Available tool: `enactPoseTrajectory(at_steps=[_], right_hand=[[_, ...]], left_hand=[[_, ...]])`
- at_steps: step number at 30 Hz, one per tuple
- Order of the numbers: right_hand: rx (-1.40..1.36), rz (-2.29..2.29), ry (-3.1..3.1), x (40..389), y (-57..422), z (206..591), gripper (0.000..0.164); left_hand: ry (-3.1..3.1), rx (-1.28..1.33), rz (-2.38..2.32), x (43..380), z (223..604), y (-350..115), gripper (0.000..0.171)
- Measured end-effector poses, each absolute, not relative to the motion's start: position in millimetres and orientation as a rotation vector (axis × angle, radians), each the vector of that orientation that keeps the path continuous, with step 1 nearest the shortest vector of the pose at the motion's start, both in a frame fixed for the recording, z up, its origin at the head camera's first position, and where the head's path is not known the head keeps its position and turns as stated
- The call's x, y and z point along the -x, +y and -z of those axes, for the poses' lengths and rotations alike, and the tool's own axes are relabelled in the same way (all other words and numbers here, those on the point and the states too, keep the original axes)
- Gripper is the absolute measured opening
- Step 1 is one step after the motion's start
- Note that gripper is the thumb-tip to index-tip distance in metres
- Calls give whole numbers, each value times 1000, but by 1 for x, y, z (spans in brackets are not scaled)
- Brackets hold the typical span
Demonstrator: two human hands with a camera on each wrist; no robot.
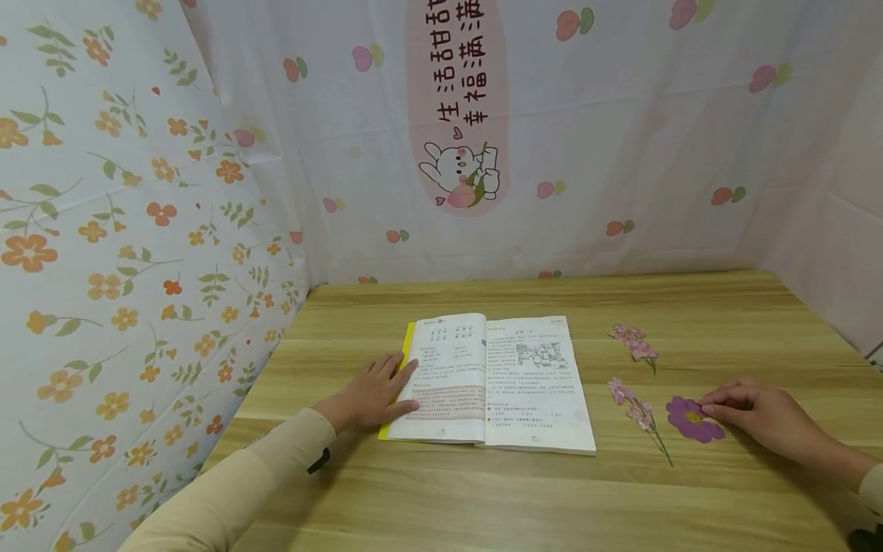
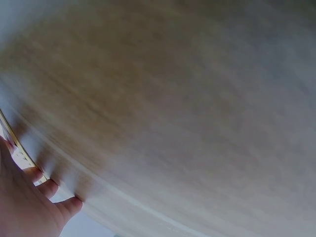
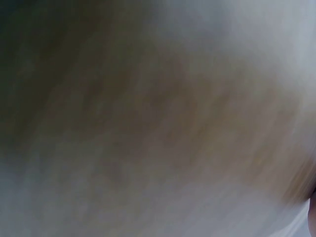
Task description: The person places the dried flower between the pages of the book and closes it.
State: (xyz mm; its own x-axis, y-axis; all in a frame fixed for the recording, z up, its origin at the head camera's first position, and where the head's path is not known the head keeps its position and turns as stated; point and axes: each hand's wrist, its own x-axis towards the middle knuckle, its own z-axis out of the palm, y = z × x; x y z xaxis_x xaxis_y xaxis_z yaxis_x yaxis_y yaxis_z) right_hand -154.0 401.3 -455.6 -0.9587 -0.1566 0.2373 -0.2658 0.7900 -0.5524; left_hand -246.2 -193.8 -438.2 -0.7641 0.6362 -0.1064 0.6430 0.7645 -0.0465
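Note:
An open book [image 1: 527,414] with a yellow cover edge lies flat on the wooden table. At its left margin rests my left hand [image 1: 372,389], thumb on the page and fingers spread by the edge. The left wrist view shows the same hand [image 2: 29,202] beside the book's edge. Over on the right, my right hand [image 1: 766,414] pinches a flat purple flower [image 1: 684,420] with a yellow centre by its right side. Whether the flower touches the table I cannot tell. In the right wrist view only a sliver of the hand [image 3: 312,217] shows.
Two pink flower sprigs lie between book and right hand: an upper sprig [image 1: 635,343] and a lower sprig [image 1: 641,418]. Behind the table [image 1: 428,498] hangs a printed curtain [image 1: 607,153]; another floral curtain [image 1: 138,253] borders the left side.

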Motion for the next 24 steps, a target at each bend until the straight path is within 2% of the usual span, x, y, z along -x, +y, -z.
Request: enactPoseTrajectory(at_steps=[7, 16, 24], right_hand=[[-309, -919, -2833, 154, 401, 454, 5], [-185, -1119, -2915, 155, 398, 440, 26], [-190, -1280, -2839, 167, 387, 423, 33]], left_hand=[[2877, -1044, 112, 246, 437, -193, 80], [2884, -1035, 135, 247, 439, -194, 80], [2882, -1040, 126, 248, 440, -194, 80]])
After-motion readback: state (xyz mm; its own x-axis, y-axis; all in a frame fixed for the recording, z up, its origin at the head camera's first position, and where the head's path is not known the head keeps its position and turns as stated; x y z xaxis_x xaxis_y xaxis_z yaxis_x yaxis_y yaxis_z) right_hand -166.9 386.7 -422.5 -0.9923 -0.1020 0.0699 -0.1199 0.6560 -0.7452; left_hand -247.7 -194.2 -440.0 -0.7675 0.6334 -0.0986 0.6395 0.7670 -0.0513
